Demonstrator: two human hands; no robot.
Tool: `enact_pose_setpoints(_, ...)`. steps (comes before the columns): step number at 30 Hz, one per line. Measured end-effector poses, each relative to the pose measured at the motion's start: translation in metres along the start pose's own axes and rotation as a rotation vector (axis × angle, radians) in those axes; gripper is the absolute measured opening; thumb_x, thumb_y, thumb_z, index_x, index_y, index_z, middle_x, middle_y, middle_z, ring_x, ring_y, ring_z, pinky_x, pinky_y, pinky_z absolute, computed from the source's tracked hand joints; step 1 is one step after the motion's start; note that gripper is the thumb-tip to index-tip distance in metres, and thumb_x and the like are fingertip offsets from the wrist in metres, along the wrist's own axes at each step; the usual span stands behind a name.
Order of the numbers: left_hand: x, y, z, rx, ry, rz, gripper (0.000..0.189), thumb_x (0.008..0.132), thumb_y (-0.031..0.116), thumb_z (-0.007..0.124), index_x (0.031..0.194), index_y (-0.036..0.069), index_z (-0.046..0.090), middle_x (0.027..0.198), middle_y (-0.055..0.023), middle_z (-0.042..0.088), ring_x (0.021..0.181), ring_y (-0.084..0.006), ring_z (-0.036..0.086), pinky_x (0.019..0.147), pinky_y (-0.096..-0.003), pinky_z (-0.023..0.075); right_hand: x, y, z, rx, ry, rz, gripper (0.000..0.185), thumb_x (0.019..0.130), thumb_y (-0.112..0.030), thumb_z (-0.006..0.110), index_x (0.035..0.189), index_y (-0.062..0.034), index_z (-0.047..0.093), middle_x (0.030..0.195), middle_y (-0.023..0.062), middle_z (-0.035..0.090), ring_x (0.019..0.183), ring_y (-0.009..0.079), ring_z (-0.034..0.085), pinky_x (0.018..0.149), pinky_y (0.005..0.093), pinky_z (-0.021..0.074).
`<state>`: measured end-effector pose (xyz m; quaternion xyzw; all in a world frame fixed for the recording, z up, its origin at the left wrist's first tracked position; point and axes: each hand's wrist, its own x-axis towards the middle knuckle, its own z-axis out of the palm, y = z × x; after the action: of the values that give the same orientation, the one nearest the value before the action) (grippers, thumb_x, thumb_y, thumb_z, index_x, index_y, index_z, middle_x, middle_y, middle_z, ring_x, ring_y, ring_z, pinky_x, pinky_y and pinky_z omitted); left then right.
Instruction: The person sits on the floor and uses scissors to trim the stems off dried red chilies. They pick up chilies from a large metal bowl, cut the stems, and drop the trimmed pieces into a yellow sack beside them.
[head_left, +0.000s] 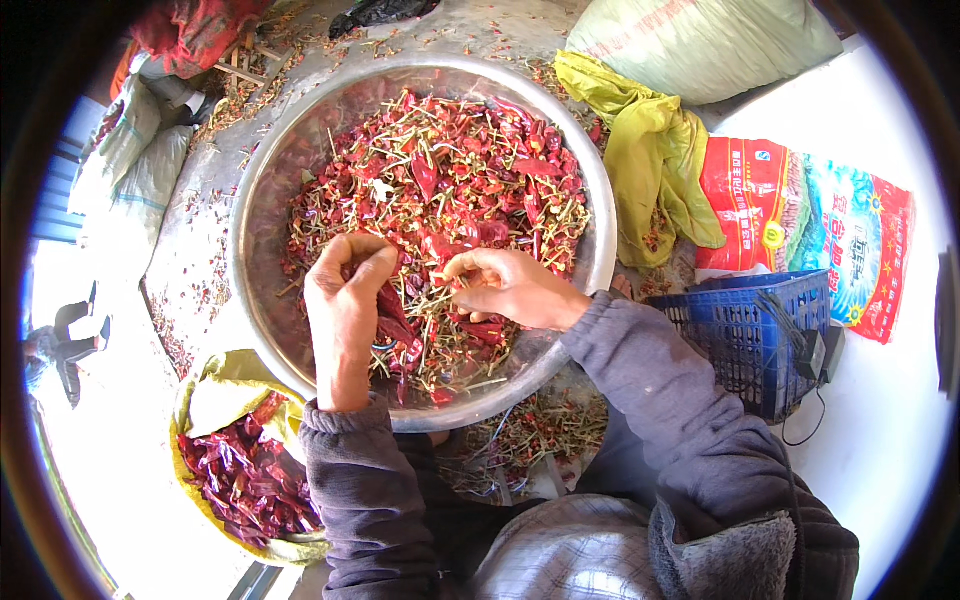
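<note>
A large round metal basin (600, 225) holds a heap of broken dried red chillies (424, 176) with pale stems and seeds. My left hand (349, 289) is over the basin's lower left part, thumb and fingertips drawn together; whether something small is between them cannot be told. To its right, my right hand (510, 289) reaches in over the heap, its fingers curled around a few pale chilli stems (450, 289). Below left of the basin stands a yellow woven sack (184, 472), rolled open, with whole dried red chillies (251, 480) inside.
At the right are a blue plastic crate (742, 337) with a black adapter and cable, a yellow sack (637, 157), printed bags (750, 202) and a full white sack (705, 45). Filled sacks (154, 187) stand at the left. Chilli scraps lie on the floor; a person (67, 345) is at far left.
</note>
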<state>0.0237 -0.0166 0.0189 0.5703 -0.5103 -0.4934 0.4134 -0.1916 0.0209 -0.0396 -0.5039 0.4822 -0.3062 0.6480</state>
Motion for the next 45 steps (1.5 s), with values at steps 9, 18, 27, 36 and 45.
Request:
enact_pose_setpoints(9,-0.001,0.002,0.015,0.003,-0.153,-0.099,0.028,0.09,0.011,0.07,0.114,-0.003,0.071,0.089,-0.0048,0.07,0.073,-0.0078,0.062,0.065,-0.0244,0.0506,-0.016,-0.018,-0.003,0.271,0.054,-0.146,0.018,0.097,-0.003,0.061,0.114,-0.0003,0.057,0.097,0.0045,0.066,0.088,0.0094,0.064,0.082,0.0268,0.0536)
enact_pose_setpoints(18,-0.007,-0.006,0.022,0.411,-0.136,0.485,0.039,0.08,0.001,0.072,0.119,0.007,0.072,0.122,-0.0146,0.071,0.106,-0.0218,0.071,0.08,-0.0321,0.0574,-0.017,-0.013,0.0,-0.339,0.206,-0.205,0.013,0.097,0.0,0.06,0.109,-0.0022,0.058,0.075,0.0072,0.067,0.063,0.0143,0.067,0.058,0.0318,0.0544)
enact_pose_setpoints(27,-0.009,-0.02,0.032,0.706,-0.218,0.394,0.04,0.078,0.009,0.078,0.117,0.006,0.07,0.104,-0.0159,0.073,0.094,-0.0347,0.072,0.082,-0.0409,0.0565,-0.018,-0.026,-0.008,-0.441,0.307,-0.283,0.016,0.097,-0.013,0.066,0.11,-0.0054,0.06,0.082,0.0146,0.071,0.074,0.0321,0.071,0.064,0.0409,0.0553)
enact_pose_setpoints(36,-0.011,-0.02,0.041,0.524,-0.243,0.414,0.036,0.082,0.004,0.075,0.117,0.003,0.068,0.101,-0.0165,0.075,0.09,-0.0264,0.074,0.08,-0.0357,0.0569,-0.016,-0.027,-0.003,-0.519,0.341,-0.504,0.022,0.091,-0.024,0.076,0.094,-0.0032,0.067,0.087,0.0157,0.07,0.079,0.0329,0.07,0.068,0.0424,0.0524)
enact_pose_setpoints(45,-0.016,-0.019,0.05,0.468,-0.237,0.434,0.037,0.081,0.005,0.072,0.118,0.005,0.066,0.096,-0.0173,0.074,0.087,-0.0351,0.073,0.077,-0.0409,0.0571,-0.015,-0.022,-0.001,-0.802,0.446,-0.563,0.015,0.092,-0.023,0.072,0.095,-0.0098,0.068,0.084,0.01,0.065,0.076,0.0307,0.068,0.063,0.042,0.0536)
